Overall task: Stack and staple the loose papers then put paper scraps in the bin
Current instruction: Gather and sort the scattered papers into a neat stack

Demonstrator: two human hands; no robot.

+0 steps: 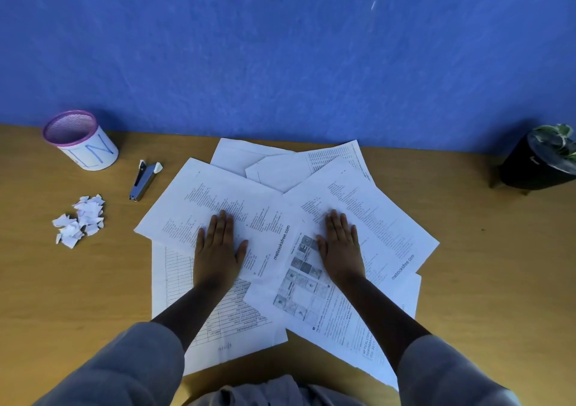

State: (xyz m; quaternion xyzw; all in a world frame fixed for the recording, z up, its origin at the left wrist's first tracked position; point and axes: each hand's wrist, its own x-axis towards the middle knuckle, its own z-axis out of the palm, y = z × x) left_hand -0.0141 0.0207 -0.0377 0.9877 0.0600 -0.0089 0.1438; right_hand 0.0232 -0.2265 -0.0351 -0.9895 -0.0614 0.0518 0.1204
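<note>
Nothing looked done: the papers (280,240) lay fanned loose on the bench (483,281), the left hand (218,250) and right hand (341,250) flat on them, each grip wide and empty; left of the papers, the stapler (144,181) lay untouched, the scraps (79,220) sat heaped, and the bin (81,144) stood beyond.

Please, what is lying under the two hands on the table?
Both the left hand and right hand rest flat on loose printed papers, spread overlapping on the table. How many sheets lie beneath, or anything under them, cannot be seen.

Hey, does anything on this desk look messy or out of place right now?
Yes. The papers lie fanned at crossed angles under both flat hands, not squared, and the paper scraps sit loose on the table beside the stapler.
</note>
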